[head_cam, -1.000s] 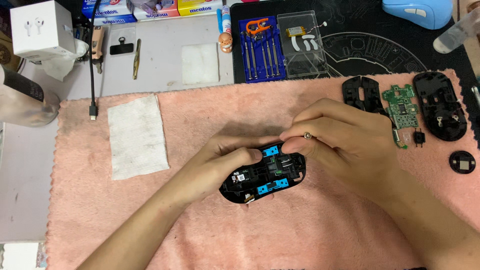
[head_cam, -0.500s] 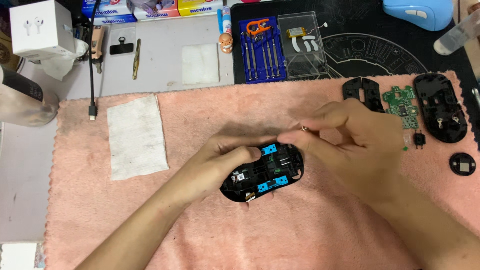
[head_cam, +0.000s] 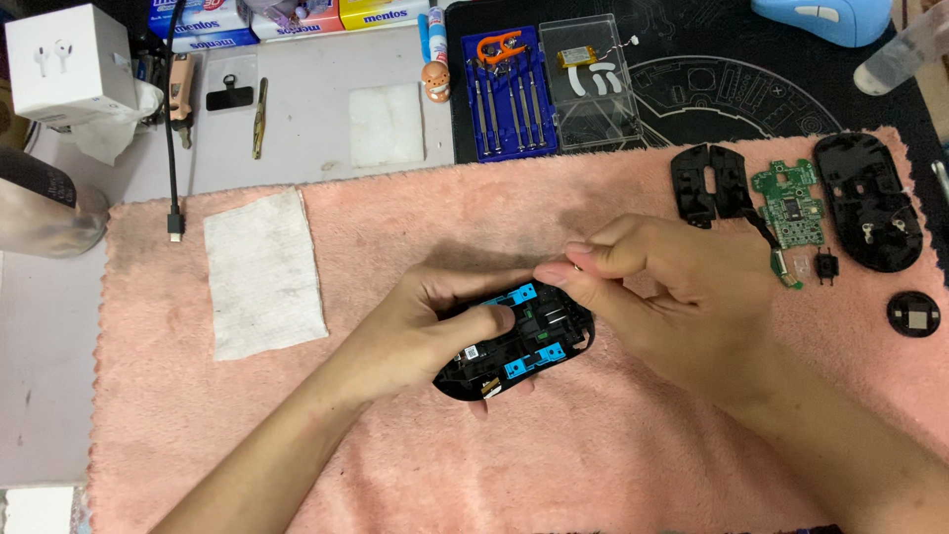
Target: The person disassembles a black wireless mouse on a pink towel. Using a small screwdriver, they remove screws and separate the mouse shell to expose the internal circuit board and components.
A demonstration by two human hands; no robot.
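The left hand (head_cam: 425, 331) holds a black mouse shell (head_cam: 514, 341) in the middle of the pink towel (head_cam: 593, 455), close to the near edge of the counter. Its fingers wrap around the shell's left end and grip it, likely so the shell cannot slide. The open side faces up, so the blue parts inside are easy to see. The right hand (head_cam: 682, 297) sits just over the right end of the shell. Its thumb and first finger are pinched together at the tips, as if on something very small. I cannot tell what it is. The other fingers are curled in.

A white wipe (head_cam: 262, 272) lies flat on the towel to the left. On the right end of the towel the loose parts sit apart from each other, maybe so none get lost: two black button covers (head_cam: 707, 183), a green circuit board (head_cam: 788, 203), a black bottom shell (head_cam: 870, 203) and a small round black disc (head_cam: 914, 316).

Farther back, past the towel, a blue tray of small screwdrivers (head_cam: 504, 94) lies next to its clear lid (head_cam: 593, 84), on a black mat (head_cam: 692, 79). A white folded cloth (head_cam: 386, 124) lies to the left of it. At the far left corner stands a white box (head_cam: 69, 64) with a picture of earbuds on it. Along the far edge lie flat candy packs (head_cam: 287, 15), blue and yellow. A light blue mouse (head_cam: 820, 20) rests at the far right.
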